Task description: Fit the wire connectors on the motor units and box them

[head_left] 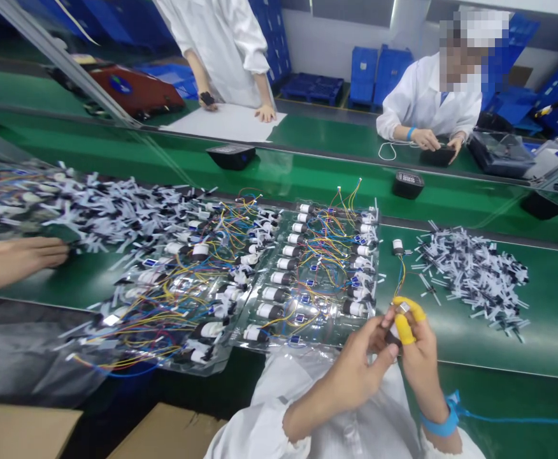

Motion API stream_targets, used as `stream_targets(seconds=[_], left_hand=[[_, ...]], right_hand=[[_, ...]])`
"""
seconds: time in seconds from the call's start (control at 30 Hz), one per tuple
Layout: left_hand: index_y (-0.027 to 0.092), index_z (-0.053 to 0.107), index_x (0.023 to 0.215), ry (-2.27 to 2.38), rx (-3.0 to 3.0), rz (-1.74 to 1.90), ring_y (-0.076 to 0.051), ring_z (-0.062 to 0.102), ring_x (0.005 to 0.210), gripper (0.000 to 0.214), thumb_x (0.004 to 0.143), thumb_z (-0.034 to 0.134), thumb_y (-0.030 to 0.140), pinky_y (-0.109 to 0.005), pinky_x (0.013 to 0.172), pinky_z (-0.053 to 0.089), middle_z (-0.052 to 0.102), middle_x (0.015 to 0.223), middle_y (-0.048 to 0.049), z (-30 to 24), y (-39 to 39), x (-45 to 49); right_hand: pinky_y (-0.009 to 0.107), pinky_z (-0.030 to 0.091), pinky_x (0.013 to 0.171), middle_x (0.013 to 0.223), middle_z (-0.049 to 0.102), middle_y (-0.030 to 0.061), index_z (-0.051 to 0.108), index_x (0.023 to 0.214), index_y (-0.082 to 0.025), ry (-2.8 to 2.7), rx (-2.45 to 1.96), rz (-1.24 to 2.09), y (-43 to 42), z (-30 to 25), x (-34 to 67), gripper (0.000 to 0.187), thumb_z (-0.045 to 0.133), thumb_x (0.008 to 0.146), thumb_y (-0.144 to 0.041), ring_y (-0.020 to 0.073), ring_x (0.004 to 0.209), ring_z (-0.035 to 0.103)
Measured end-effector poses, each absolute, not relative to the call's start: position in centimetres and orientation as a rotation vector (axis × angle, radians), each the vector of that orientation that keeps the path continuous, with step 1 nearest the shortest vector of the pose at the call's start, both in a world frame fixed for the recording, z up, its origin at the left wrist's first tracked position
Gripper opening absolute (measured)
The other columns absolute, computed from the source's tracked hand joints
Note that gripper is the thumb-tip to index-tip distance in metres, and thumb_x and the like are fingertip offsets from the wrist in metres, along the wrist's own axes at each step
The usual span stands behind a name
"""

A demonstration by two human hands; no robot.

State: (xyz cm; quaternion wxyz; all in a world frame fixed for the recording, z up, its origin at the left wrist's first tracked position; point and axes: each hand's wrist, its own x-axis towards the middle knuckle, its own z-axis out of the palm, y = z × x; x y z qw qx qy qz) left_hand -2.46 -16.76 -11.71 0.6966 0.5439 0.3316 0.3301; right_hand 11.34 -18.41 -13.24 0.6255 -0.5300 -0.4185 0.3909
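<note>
Your right hand [420, 370] is nearly closed at about 12 o'clock, pinching a small metal-capped piece [404, 308] between fingertips in yellow finger cots [406, 331]. Your left hand [350, 379] curls in beside it, fingers almost shut; you cannot tell whether they have hold of the piece. Thin yellow and blue wires [400, 274] run from your fingers to a white-and-black cylinder [397, 246] lying on the green belt [499, 338] at 12 o'clock.

Two clear plastic trays [307, 319] of wired cylinders lie at 11 to 12 o'clock, with a heap of white-and-black tabs [472, 277] at 1 o'clock and a larger heap [116, 213] at 10. Another person's hand [16, 258] reaches in at 9 o'clock. Cardboard boxes [21, 430] sit at 8 o'clock. A blue strap [444, 421] circles your right wrist.

Across a second green belt, two people in white coats [427, 102] work, with blue crates [388, 73] behind them at 1 o'clock.
</note>
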Motion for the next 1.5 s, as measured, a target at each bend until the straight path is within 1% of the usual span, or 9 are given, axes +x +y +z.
stream_targets(seconds=[0.13, 0.27, 0.4, 0.53, 0.67, 0.83, 1.0, 1.4, 1.5], left_hand=[[0.02, 0.057, 0.133, 0.695, 1.138, 0.749, -0.021, 0.062, 0.094, 0.034, 0.102, 0.058, 0.035, -0.034, 0.084, 0.053, 0.066, 0.106, -0.0089, -11.7, -16.4, -2.7], [0.019, 0.06, 0.131, 0.71, 1.014, 0.794, -0.017, 0.057, 0.078, 0.038, 0.103, 0.055, 0.045, -0.029, 0.069, 0.049, 0.064, 0.099, -0.007, -11.4, -16.0, -3.1], [0.014, 0.068, 0.117, 0.779, 0.95, 0.848, -0.015, 0.054, 0.068, 0.039, 0.1, 0.057, 0.048, -0.028, 0.066, 0.047, 0.061, 0.077, -0.0027, -11.6, -15.9, -4.0], [0.014, 0.069, 0.109, 0.794, 0.767, 0.944, -0.015, 0.057, 0.066, 0.033, 0.095, 0.061, 0.043, -0.028, 0.065, 0.046, 0.064, 0.076, -0.0024, -12.0, -15.5, -5.0], [0.016, 0.068, 0.103, 0.759, 0.651, 0.963, -0.016, 0.063, 0.068, 0.022, 0.089, 0.063, 0.033, -0.031, 0.069, 0.049, 0.071, 0.086, -0.0048, -11.2, -14.8, -5.7], [0.019, 0.064, 0.096, 0.783, 0.564, 1.007, -0.02, 0.071, 0.082, 0.016, 0.082, 0.068, 0.024, -0.037, 0.084, 0.055, 0.074, 0.092, -0.0043, -10.2, -14.3, -5.7], [0.019, 0.066, 0.105, 0.809, 0.536, 1.034, -0.026, 0.074, 0.099, 0.025, 0.082, 0.074, 0.027, -0.045, 0.101, 0.053, 0.076, 0.101, -0.0056, -9.8, -14.3, -5.6], [0.018, 0.07, 0.105, 0.914, 0.648, 1.11, -0.023, 0.074, 0.095, 0.022, 0.087, 0.072, 0.029, -0.038, 0.097, 0.051, 0.076, 0.101, -0.0042, -9.5, -14.2, -6.8], [0.018, 0.068, 0.106, 0.926, 0.689, 1.103, -0.023, 0.074, 0.095, 0.023, 0.088, 0.074, 0.032, -0.039, 0.1, 0.049, 0.076, 0.1, -0.0034, -9.7, -14.2, -6.9]], right_hand=[[0.032, 0.06, 0.087, 0.108, 0.08, 0.0045, 0.071, 0.121, -0.028, -1.039, -1.284, 0.908, -18.8, -13.3, 11.9, 0.025, 0.069, 0.101, -0.043, 0.0222, 0.097, 0.076], [0.032, 0.062, 0.084, 0.111, 0.08, 0.0056, 0.072, 0.123, -0.028, -1.068, -1.264, 0.959, -19.0, -12.8, 12.0, 0.027, 0.069, 0.101, -0.043, 0.0237, 0.099, 0.076], [0.031, 0.063, 0.076, 0.108, 0.08, 0.0062, 0.072, 0.122, -0.028, -1.006, -1.236, 0.989, -18.7, -12.3, 12.0, 0.026, 0.07, 0.1, -0.042, 0.0214, 0.088, 0.077], [0.03, 0.062, 0.065, 0.101, 0.08, 0.0073, 0.074, 0.113, -0.025, -0.883, -1.262, 0.931, -18.2, -12.5, 12.9, 0.024, 0.072, 0.097, -0.043, 0.0207, 0.078, 0.075], [0.025, 0.054, 0.052, 0.08, 0.076, 0.0051, 0.074, 0.099, -0.02, -0.788, -1.406, 0.782, -18.1, -12.9, 14.9, 0.025, 0.082, 0.086, -0.04, 0.0155, 0.06, 0.063], [0.021, 0.041, 0.046, 0.082, 0.074, 0.004, 0.072, 0.1, -0.02, -0.749, -1.435, 0.801, -18.8, -12.9, 15.9, 0.024, 0.076, 0.088, -0.04, 0.011, 0.054, 0.054], [0.023, 0.044, 0.05, 0.082, 0.074, 0.0045, 0.071, 0.11, -0.021, -0.799, -1.463, 0.768, -19.0, -12.4, 15.1, 0.029, 0.074, 0.088, -0.038, 0.0136, 0.058, 0.057], [0.023, 0.042, 0.046, 0.084, 0.074, 0.0056, 0.072, 0.109, -0.021, -0.742, -1.455, 0.774, -19.1, -12.1, 16.0, 0.035, 0.082, 0.082, -0.042, 0.014, 0.057, 0.055], [0.025, 0.048, 0.049, 0.089, 0.076, 0.0074, 0.073, 0.11, -0.021, -0.732, -1.484, 0.719, -19.0, -11.9, 16.1, 0.037, 0.082, 0.082, -0.044, 0.0161, 0.061, 0.06]])
